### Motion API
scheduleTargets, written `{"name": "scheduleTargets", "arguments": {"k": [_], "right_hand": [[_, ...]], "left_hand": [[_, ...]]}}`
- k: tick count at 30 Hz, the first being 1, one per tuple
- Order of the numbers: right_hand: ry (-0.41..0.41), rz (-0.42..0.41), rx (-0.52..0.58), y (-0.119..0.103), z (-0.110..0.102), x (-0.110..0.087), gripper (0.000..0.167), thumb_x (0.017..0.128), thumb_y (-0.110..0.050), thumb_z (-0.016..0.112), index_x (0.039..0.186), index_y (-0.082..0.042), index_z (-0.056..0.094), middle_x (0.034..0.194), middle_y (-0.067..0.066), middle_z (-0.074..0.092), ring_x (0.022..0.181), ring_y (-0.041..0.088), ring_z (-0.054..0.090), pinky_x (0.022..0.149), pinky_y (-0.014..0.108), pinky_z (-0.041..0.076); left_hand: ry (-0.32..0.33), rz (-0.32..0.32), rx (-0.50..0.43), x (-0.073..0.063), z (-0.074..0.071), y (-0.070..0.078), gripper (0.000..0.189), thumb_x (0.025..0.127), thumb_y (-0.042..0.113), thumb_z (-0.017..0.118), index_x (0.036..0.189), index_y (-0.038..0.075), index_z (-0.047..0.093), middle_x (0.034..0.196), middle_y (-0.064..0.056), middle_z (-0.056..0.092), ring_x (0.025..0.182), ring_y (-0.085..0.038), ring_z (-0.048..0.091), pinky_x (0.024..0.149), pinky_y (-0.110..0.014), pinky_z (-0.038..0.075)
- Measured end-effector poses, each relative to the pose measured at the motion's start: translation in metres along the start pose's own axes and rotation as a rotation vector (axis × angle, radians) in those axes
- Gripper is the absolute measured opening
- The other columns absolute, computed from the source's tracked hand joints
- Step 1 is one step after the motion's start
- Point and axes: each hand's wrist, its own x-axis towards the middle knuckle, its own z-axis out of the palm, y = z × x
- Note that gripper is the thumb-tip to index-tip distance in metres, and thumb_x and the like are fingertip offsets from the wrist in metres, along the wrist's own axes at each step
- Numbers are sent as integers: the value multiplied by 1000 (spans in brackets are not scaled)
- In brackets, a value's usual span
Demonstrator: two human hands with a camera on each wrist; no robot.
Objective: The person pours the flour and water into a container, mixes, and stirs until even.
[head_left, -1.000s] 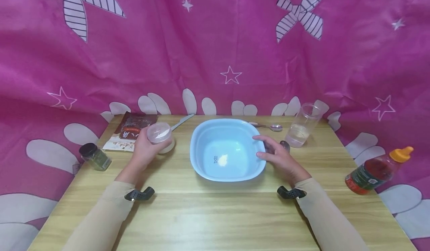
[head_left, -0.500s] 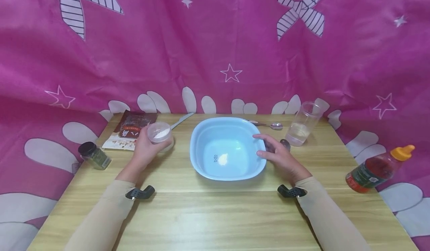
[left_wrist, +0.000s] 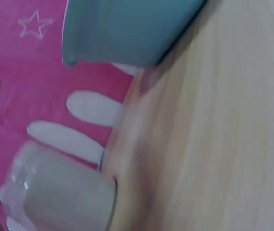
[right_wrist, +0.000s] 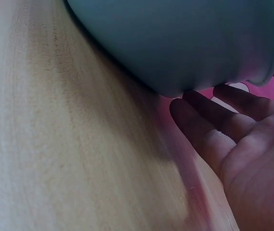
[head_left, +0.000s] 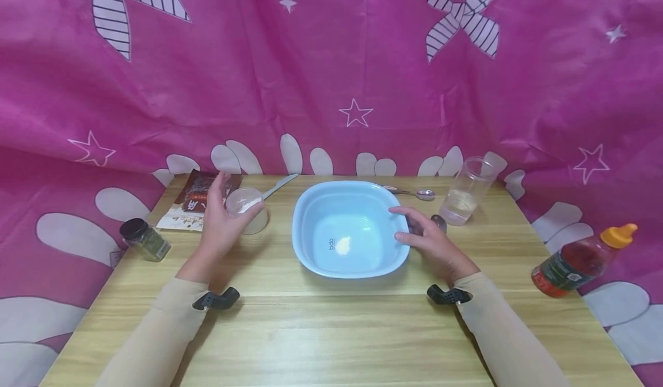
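A light blue basin (head_left: 349, 231) stands mid-table with a small patch of pale powder inside. My right hand (head_left: 432, 240) grips its right rim, thumb and forefinger at the edge; in the right wrist view the other fingers (right_wrist: 223, 125) lie against the outer wall. To the left, a clear plastic container (head_left: 256, 223) holding white powder stands upright on the table. My left hand (head_left: 220, 223) is spread beside it, fingers straight and apart from it. In the left wrist view the powder container (left_wrist: 69, 192) shows at bottom left, free of the fingertips.
A brown packet (head_left: 189, 203), a knife (head_left: 281, 185) and a dark-lidded spice jar (head_left: 146, 241) lie at left. Right of the basin are a spoon (head_left: 425, 194), a dark rounded object (head_left: 439, 222), a clear cup of liquid (head_left: 462, 203) and a red sauce bottle (head_left: 577, 266).
My left hand has let go of the powder container and spread its fingers, drawing slightly left. The right hand and basin have stayed in place.
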Motion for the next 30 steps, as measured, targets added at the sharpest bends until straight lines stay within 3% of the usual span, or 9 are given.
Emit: {"name": "scheduleTargets", "arguments": {"k": [4, 8, 15, 19, 22, 25, 30], "right_hand": [[-6, -9, 12, -2, 1, 1, 60, 104, -33, 79, 159, -35, 58, 180, -1, 35, 166, 38, 30, 131, 69, 25], [-20, -33, 29, -3, 2, 2, 60, 105, -30, 79, 160, -31, 57, 179, 1, 36, 165, 38, 34, 130, 64, 31], [-19, -56, 18, -3, 0, -1, 59, 106, -28, 78, 160, -29, 57, 178, 3, 39, 164, 37, 36, 131, 61, 31], [-13, -54, 17, -4, 0, -2, 59, 106, -30, 77, 161, -29, 57, 178, 2, 39, 165, 36, 34, 131, 58, 32], [-13, -76, 55, -4, 0, -1, 62, 108, -26, 75, 165, -26, 53, 176, 6, 42, 160, 38, 42, 124, 46, 46], [-11, -101, 95, -4, 0, -2, 65, 109, -22, 73, 169, -24, 47, 173, 6, 46, 156, 38, 49, 113, 34, 55], [7, -141, 99, -6, -6, -3, 64, 110, -23, 72, 169, -24, 46, 171, 1, 50, 157, 33, 47, 118, 38, 52]], "left_hand": [[-24, 100, -75, -4, 6, 14, 101, 87, 1, 92, 171, 4, 35, 170, -15, 43, 160, -35, 41, 134, -43, 31], [-98, 128, -114, -11, 16, 27, 91, 92, 1, 87, 168, -1, 37, 168, -17, 46, 157, -38, 43, 132, -44, 36], [-288, 10, -276, -26, 39, 36, 74, 104, 1, 73, 168, -5, 35, 161, -28, 51, 152, -47, 48, 128, -52, 42], [-367, -42, -316, -32, 47, 34, 70, 106, 4, 71, 168, -4, 37, 162, -31, 51, 151, -50, 50, 124, -44, 47], [-417, -74, -309, -37, 52, 33, 65, 109, 7, 70, 166, -3, 40, 163, -29, 51, 152, -48, 50, 122, -44, 49], [-452, -99, -275, -42, 57, 33, 64, 110, 14, 70, 166, -1, 42, 166, -24, 50, 154, -43, 49, 126, -51, 45], [-486, -126, -221, -48, 61, 34, 66, 111, 27, 71, 168, 8, 44, 171, -17, 46, 158, -38, 45, 131, -55, 35]]}}
